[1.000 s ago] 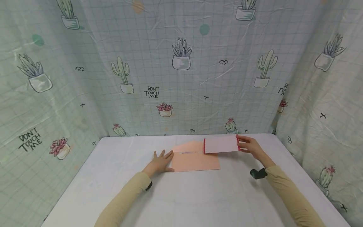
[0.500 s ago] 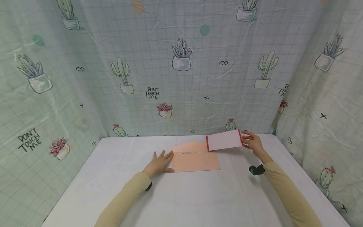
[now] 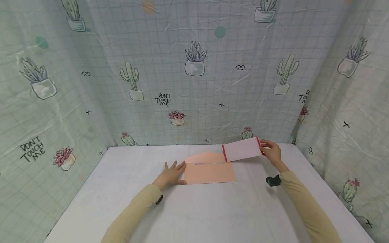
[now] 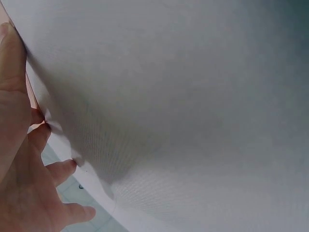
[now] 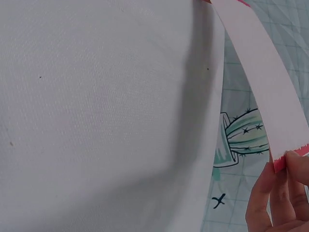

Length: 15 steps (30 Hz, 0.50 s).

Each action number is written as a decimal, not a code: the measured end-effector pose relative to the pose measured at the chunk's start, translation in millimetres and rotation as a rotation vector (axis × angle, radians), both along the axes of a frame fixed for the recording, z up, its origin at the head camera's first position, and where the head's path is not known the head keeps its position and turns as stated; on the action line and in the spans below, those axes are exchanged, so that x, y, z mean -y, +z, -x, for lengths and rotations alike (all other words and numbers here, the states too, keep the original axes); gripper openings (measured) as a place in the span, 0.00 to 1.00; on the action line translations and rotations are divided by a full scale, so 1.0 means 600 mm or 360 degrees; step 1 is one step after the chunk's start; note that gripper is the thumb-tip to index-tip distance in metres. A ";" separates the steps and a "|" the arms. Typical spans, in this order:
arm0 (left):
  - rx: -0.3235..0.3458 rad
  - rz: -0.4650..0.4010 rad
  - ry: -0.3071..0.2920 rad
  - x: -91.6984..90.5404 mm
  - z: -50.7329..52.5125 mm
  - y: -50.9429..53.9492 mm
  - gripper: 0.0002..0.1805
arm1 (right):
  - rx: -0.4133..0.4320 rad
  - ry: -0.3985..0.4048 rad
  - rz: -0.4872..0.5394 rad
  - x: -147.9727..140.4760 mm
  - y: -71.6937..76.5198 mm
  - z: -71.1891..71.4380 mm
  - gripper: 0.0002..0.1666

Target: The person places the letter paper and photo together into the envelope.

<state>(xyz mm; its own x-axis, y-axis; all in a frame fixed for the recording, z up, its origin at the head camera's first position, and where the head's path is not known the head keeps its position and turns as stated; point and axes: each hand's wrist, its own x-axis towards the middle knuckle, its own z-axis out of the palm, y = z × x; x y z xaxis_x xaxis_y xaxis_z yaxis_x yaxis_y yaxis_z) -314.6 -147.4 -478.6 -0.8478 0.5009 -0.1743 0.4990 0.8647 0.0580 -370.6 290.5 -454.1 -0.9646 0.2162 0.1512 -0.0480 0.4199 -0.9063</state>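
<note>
A peach envelope (image 3: 209, 172) lies on the white table with its flap (image 3: 206, 157) spread away from me. My left hand (image 3: 171, 173) rests flat at the envelope's left edge, fingers spread and straight. In the left wrist view the left hand (image 4: 29, 159) touches the envelope's edge. My right hand (image 3: 271, 152) pinches the right end of a pale pink card (image 3: 243, 149) with red edges at both ends. The card is raised and tilted, its left end over the envelope's right side. In the right wrist view, thumb and fingers of the right hand (image 5: 282, 193) grip the card's red end.
The white table (image 3: 212, 212) ends at a patterned curtain (image 3: 194, 84) with printed cacti, which hangs behind it and on both sides. A dark green strap piece (image 3: 273, 181) sits by the right sleeve. A thin, pale, patterned strip (image 3: 209, 163) shows at the envelope's opening.
My right hand has moved slightly right and away from me, lifting the card's right end so the card slants. The left hand and envelope have stayed in place.
</note>
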 end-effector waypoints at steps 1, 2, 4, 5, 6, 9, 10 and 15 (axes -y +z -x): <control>0.0000 0.0006 0.0000 0.000 0.000 0.000 0.46 | -0.0005 -0.0010 -0.0018 0.002 -0.001 0.001 0.22; 0.0001 0.0009 0.0000 0.000 0.000 0.001 0.46 | -0.0015 -0.0016 -0.0037 0.003 -0.002 0.002 0.22; 0.0002 0.0004 0.0001 0.000 -0.001 0.001 0.46 | -0.0027 -0.0017 -0.0049 0.004 -0.005 0.003 0.22; 0.0002 -0.0003 0.0002 0.000 -0.001 0.001 0.46 | -0.0033 -0.0013 -0.0051 0.006 -0.006 0.004 0.22; -0.0002 -0.0008 0.0001 0.001 -0.001 0.001 0.46 | -0.0036 -0.0011 -0.0057 0.007 -0.006 0.003 0.22; -0.0001 -0.0023 0.0008 0.001 -0.001 -0.002 0.46 | -0.0020 -0.0008 -0.0063 0.010 -0.005 0.001 0.22; -0.0001 -0.0032 0.0009 0.001 -0.001 -0.004 0.46 | -0.0011 -0.0015 -0.0064 0.011 -0.005 0.001 0.21; -0.0001 -0.0066 0.0021 0.002 -0.003 -0.006 0.47 | 0.0012 -0.0070 -0.0098 0.010 -0.013 0.010 0.21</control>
